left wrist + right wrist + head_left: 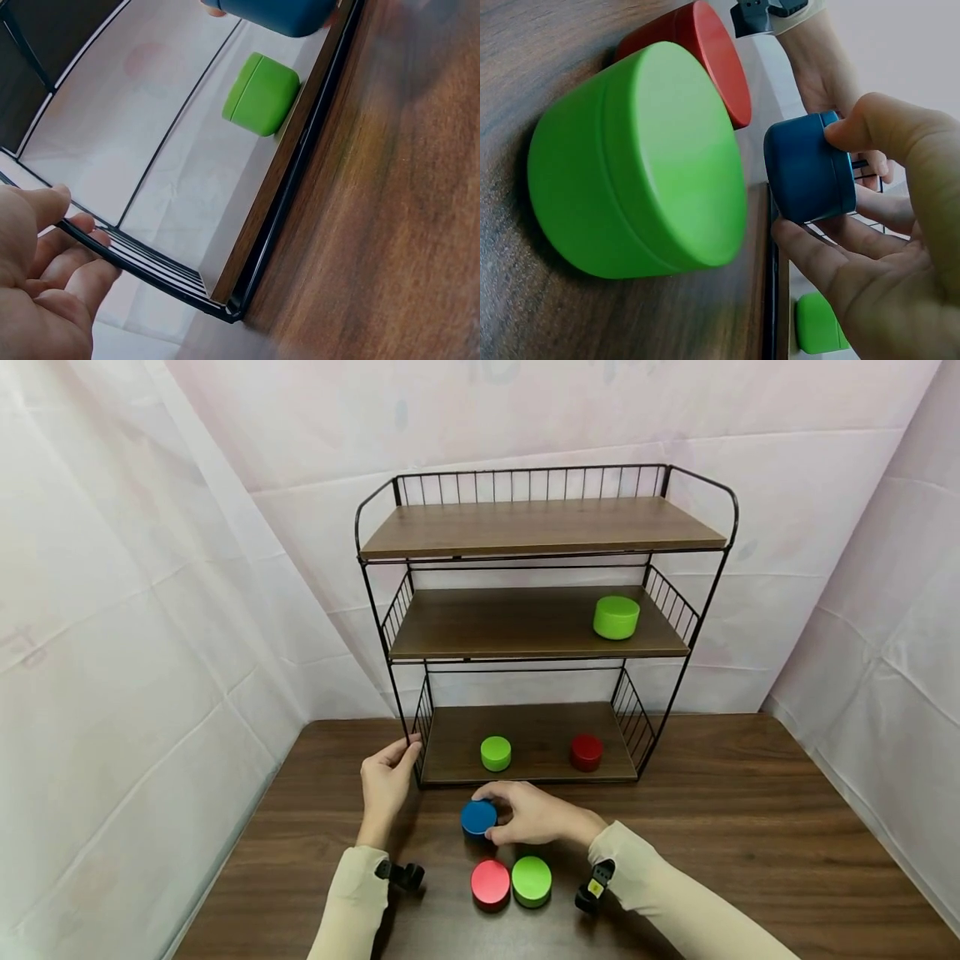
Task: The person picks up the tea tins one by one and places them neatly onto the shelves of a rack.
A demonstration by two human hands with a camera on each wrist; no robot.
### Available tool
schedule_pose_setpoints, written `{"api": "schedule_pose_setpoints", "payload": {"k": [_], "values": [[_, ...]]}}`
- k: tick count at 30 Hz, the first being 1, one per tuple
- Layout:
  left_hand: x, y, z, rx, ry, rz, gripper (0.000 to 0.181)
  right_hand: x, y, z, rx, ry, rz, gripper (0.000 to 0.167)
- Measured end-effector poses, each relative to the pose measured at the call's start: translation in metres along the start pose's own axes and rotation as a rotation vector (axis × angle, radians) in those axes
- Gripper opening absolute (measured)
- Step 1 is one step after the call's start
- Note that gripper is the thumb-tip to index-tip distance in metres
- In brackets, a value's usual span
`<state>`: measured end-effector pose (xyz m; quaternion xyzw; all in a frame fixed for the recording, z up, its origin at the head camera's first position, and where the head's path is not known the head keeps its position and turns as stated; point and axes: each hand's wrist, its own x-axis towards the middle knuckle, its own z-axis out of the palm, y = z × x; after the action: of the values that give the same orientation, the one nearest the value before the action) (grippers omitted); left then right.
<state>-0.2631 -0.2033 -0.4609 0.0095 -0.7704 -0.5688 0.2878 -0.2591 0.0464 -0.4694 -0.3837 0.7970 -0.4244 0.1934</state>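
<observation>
My right hand [538, 812] holds a round blue lidded tin [478, 818] between thumb and fingers, in front of the rack's bottom shelf. In the right wrist view the blue tin [804, 169] appears raised off the table. At the rack's lower left side, my left hand [385, 783] grips the black metal frame; in the left wrist view thumb and fingers curl round the side wire [97, 247]. Nearer me on the table, a red tin [491, 883] and a green tin [532, 881] stand side by side.
The three-tier rack [525, 647] has brown wooden shelves. Its bottom shelf bears a small green tin [496, 754] and a dark red tin [587, 752]. A larger green tin [617, 617] sits at the middle shelf's right. White cloth [150, 610] hangs around the wooden table [757, 810].
</observation>
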Motion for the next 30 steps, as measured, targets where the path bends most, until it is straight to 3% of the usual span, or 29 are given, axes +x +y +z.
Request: {"api": "schedule_pose_setpoints", "payload": {"k": [6, 15, 30], "values": [[-0.001, 0.0, -0.002, 0.016, -0.005, 0.006, 0.017, -0.001, -0.002, -0.005, 0.007, 0.012, 0.012, 0.048], [0.011, -0.041, 0.005, 0.034, 0.014, 0.034, 0.016, 0.0, -0.006, -0.019, -0.008, 0.052, 0.008, 0.047], [0.009, -0.04, 0.003, 0.066, 0.014, 0.018, 0.016, -0.011, -0.035, -0.041, -0.026, 0.098, -0.042, 0.046]]}}
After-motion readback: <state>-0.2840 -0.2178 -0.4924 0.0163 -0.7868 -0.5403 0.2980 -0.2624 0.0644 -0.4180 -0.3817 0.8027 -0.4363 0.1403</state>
